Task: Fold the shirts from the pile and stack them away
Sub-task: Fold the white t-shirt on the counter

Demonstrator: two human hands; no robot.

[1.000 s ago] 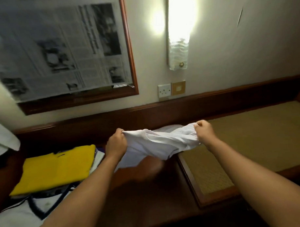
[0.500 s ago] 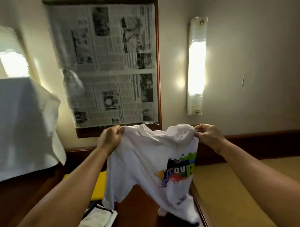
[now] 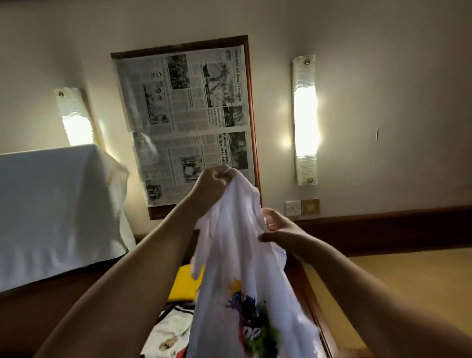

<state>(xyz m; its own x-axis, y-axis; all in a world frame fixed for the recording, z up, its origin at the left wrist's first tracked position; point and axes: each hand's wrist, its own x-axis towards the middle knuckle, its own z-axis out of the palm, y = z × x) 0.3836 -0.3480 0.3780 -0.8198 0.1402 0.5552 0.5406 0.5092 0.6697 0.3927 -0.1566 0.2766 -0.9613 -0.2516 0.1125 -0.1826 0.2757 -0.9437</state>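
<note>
While the left hand (image 3: 212, 186) clenched the top edge of the white cotton T-shirt with the splashy multicoloured print (image 3: 241, 293) high before the newspaper-covered wooden frame (image 3: 190, 121), the right hand (image 3: 281, 230) pinched a fold lower down. Hanging in mid-air, that shirt draped over a folded yellow shirt (image 3: 183, 286) and a white dark-trimmed shirt (image 3: 170, 333) on the dark wooden surface (image 3: 47, 319).

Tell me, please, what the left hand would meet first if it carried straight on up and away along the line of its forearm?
Probably the newspaper covering the framed panel on the wall. The left hand, gripping the white shirt, shows right over the paper's lower edge with nothing visible between, though depth is unclear from one view.
</note>
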